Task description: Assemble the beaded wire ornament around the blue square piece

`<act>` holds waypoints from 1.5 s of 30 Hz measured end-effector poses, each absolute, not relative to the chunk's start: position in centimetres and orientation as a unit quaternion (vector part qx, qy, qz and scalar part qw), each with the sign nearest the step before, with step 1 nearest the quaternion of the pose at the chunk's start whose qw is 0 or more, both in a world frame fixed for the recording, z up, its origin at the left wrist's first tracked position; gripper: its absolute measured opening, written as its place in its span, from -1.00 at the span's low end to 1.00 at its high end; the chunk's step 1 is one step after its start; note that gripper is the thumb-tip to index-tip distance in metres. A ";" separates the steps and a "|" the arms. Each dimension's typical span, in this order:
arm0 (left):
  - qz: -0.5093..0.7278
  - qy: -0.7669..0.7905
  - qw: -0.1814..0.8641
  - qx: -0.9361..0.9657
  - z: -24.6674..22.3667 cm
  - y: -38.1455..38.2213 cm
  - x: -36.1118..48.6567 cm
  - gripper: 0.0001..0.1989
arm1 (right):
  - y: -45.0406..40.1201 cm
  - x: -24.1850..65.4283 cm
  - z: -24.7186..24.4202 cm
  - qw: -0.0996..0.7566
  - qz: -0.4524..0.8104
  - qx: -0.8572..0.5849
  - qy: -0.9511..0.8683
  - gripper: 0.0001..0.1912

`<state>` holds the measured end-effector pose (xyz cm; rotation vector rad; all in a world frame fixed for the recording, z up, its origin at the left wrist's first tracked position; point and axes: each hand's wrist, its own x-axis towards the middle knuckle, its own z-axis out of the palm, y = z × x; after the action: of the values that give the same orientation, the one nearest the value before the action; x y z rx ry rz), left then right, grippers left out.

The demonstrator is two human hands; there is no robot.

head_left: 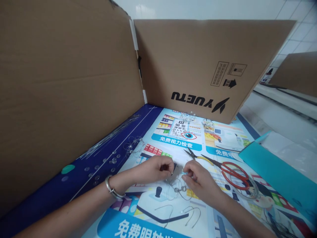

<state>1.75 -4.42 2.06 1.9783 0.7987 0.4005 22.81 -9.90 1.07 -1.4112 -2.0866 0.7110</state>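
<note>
Over the printed sheet, my left hand [162,169] is closed, thumb and index fingertip pressed together on something small and thin, too small to name. My right hand [194,175] faces it a short gap away, fingers curled in a pinch at a thin wire. Below and between the hands lies a looped wire with clear beads [182,188]. Several bent wire pieces [193,211] rest nearer to me. Just beyond my right hand are pliers with yellow handles [204,159] and red-handled scissors [235,173].
Cardboard panels [198,66] stand behind and at the left. Loose clear beads [113,161] and straight wires [106,138] lie on the blue strip at left. Beaded wire bundles [208,124] sit at the back. A turquoise box [277,178] is at right.
</note>
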 end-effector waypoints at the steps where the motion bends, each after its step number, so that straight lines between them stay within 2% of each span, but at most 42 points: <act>1: 0.162 0.321 0.467 0.808 2.1 -4.3 1.7 -0.88 | -9.9 22.8 1.0 0.264 0.259 -0.522 -0.768 -0.90; 5: 0.146 0.306 0.474 0.813 2.2 -4.0 1.3 -0.90 | -10.1 22.8 1.0 0.271 0.254 -0.529 -0.763 -0.92; 8: 0.141 0.301 0.474 0.816 2.2 -4.0 1.1 -0.91 | -10.1 22.7 1.0 0.278 0.257 -0.530 -0.759 -0.84; 12: 0.143 0.281 0.468 0.826 2.0 -3.9 1.0 -0.83 | -10.1 22.8 1.0 0.285 0.223 -0.487 -0.795 -0.71; 16: 0.137 0.246 0.442 0.852 2.0 -3.8 0.9 -0.77 | -10.2 23.1 0.7 0.273 0.149 -0.487 -0.816 -0.67; 23: 0.076 0.194 0.446 0.871 3.0 -3.4 0.0 -0.80 | -10.5 23.2 0.6 0.189 0.029 -0.543 -0.817 -0.66; 32: 0.040 0.162 0.486 0.858 3.6 -3.0 -0.2 -0.88 | -9.9 23.5 -0.2 0.103 -0.016 -0.543 -0.833 -0.57; 39: 0.025 0.143 0.462 0.875 3.8 -2.8 -0.5 -0.83 | -9.1 24.2 -1.2 0.132 -0.033 -0.552 -0.823 -0.65; 45: 0.045 0.200 0.363 0.909 2.8 -3.1 -0.2 -0.90 | -8.2 24.0 -1.6 0.157 -0.046 -0.548 -0.820 -0.69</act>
<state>-0.15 -3.11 2.76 2.3392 0.5156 0.1153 24.05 -8.22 -1.58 -1.5674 -2.3472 -0.1324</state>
